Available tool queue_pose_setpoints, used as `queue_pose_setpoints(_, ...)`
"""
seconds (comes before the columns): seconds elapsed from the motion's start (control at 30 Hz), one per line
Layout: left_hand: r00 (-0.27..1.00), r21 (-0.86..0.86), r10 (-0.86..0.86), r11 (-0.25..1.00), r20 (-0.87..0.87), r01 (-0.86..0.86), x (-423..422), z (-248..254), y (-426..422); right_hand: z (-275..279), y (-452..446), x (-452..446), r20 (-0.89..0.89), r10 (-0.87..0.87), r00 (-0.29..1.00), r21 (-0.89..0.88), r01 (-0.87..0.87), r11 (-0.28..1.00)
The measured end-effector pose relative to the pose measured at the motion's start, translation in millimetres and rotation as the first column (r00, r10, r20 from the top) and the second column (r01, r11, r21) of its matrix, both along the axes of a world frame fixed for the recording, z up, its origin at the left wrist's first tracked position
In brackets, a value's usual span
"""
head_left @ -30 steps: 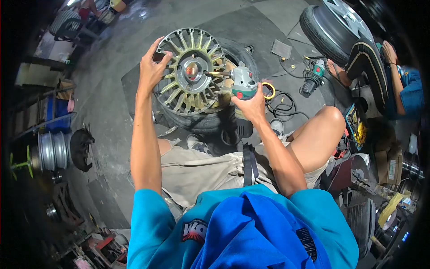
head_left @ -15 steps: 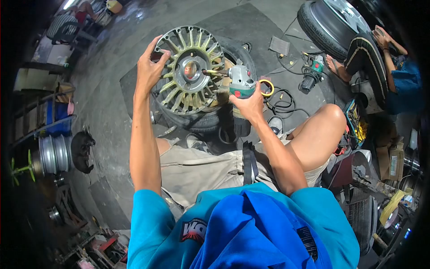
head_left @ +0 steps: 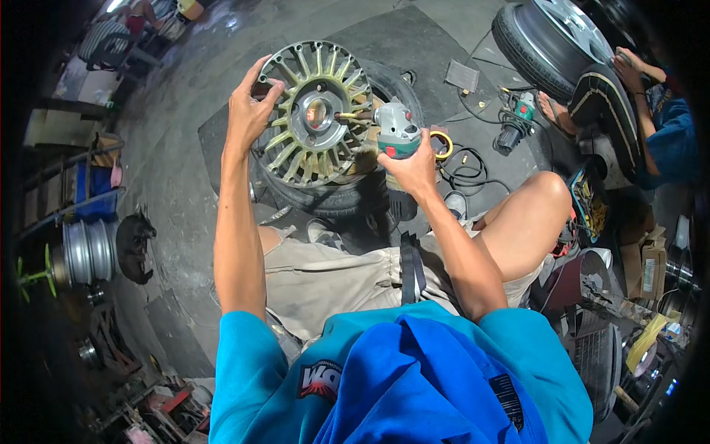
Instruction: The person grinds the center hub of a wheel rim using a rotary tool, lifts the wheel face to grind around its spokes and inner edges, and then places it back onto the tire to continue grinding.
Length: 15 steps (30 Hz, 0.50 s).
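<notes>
A multi-spoked wheel face (head_left: 299, 118) with yellowish-green spokes stands tilted in front of me. My left hand (head_left: 250, 111) is closed on its left edge, thumb over the front and fingers behind. In my right hand (head_left: 414, 166) is a green and grey angle grinder (head_left: 399, 127), its head turned toward the wheel. A thin rod-like bit (head_left: 356, 116) reaches from the grinder across the right-hand spokes toward the hub; whether it touches the metal I cannot tell. Beneath the wheel lies a black tyre (head_left: 329, 201), partly hidden by the wheel and my hand.
A second green grinder (head_left: 518, 122) and coiled black cable (head_left: 473, 166) lie on the floor to the right. Beyond them, a co-worker (head_left: 629, 118) sits by a tyred wheel (head_left: 536, 55). A black animal (head_left: 136, 248) rests at left beside a silver rim (head_left: 90, 253).
The wheel face and the grinder have shifted very slightly, with both my hands keeping their hold. At right, the co-worker's hands and upper body have moved a little.
</notes>
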State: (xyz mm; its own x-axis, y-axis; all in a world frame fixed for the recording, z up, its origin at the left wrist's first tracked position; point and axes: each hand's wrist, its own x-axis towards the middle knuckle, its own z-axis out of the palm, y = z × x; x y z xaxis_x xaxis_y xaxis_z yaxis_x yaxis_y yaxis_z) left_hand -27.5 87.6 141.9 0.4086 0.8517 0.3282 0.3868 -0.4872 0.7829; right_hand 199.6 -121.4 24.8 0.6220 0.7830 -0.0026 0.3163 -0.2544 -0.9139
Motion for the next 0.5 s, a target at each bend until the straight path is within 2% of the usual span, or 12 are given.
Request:
queue_pose_setpoints(0.1, 1.000, -0.018, -0.002, 1.000, 0.003, 0.002, -0.3, 1.9, 0.1, -8.7, -3.6, -5.0, -0.087, 0.020, 0.996, 0.041, -0.016, 0.999)
queue_pose_setpoints(0.2, 1.000, -0.012, 0.016, 1.000, -0.019, -0.016, -1.2, -0.1, 2.0, -14.3, -10.0, -14.2, -0.084, -0.040, 0.996, 0.000, 0.040, 0.999)
queue_pose_setpoints(0.4, 0.999, 0.022, 0.019, 1.000, -0.036, -0.018, -3.2, -2.8, 3.1, -1.8, -3.4, -16.4, -0.131, -0.027, 0.991, -0.028, 0.024, 0.999)
queue_pose_setpoints(0.47, 1.000, 0.013, 0.008, 1.000, 0.002, -0.008, -3.7, -5.3, 4.8, -5.1, -1.0, -15.9, -0.034, -0.076, 0.997, -0.045, 0.074, 0.996)
queue_pose_setpoints(0.5, 1.000, 0.013, 0.007, 1.000, 0.001, -0.007, -5.1, -6.3, 6.2, -1.9, -3.3, -14.5, -0.051, -0.067, 0.996, -0.031, 0.066, 0.997)
